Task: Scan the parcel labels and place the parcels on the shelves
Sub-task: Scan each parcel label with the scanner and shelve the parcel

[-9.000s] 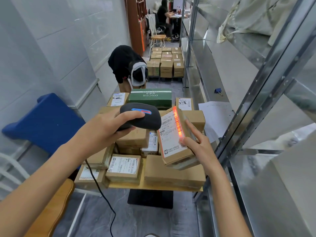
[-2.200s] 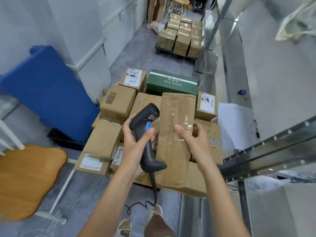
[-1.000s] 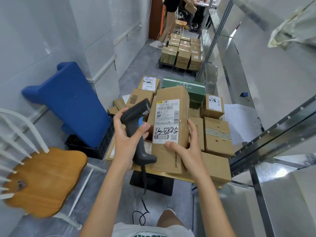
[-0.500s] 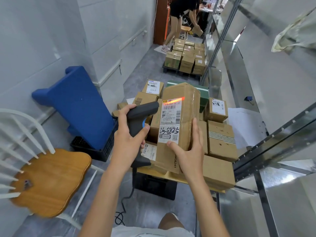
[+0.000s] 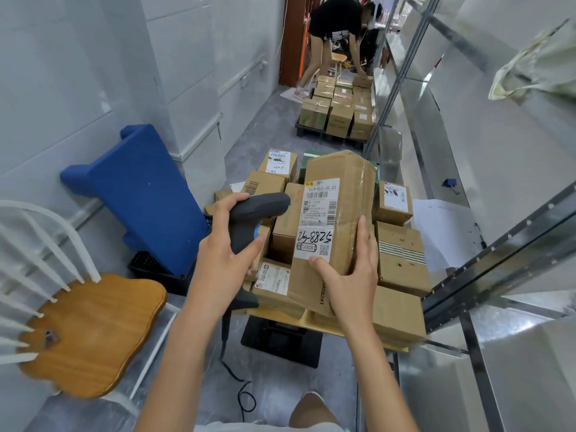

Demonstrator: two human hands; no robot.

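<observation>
**Scanner aimed at a long parcel held over the loaded cart**

Your left hand [image 5: 224,260] wraps around the grip of a dark grey handheld barcode scanner [image 5: 254,218], fingers curled over its top and thumb pressed against the side. The scanner's head points right, toward the parcel, and its black cable [image 5: 237,381] trails down to the grey floor.

Your right hand [image 5: 349,272] holds a long brown cardboard parcel [image 5: 346,213] at its near end, thumb across the front face and fingers curled around the right edge. The parcel tilts up and away from you, above the cart. Its white shipping label [image 5: 318,218] faces you, with printed barcodes, a small QR code and handwritten figures.

Beneath lies a cart [image 5: 314,324] stacked with smaller brown boxes, several labelled. To your right runs a metal shelving unit [image 5: 498,226] with a sheet of paper on one shelf. To your left stand a blue plastic object [image 5: 140,194] and a wooden-seated chair [image 5: 90,332] with white spindles. Further down the aisle, another person [image 5: 333,29] bends over a second stack of boxes [image 5: 339,110].
</observation>
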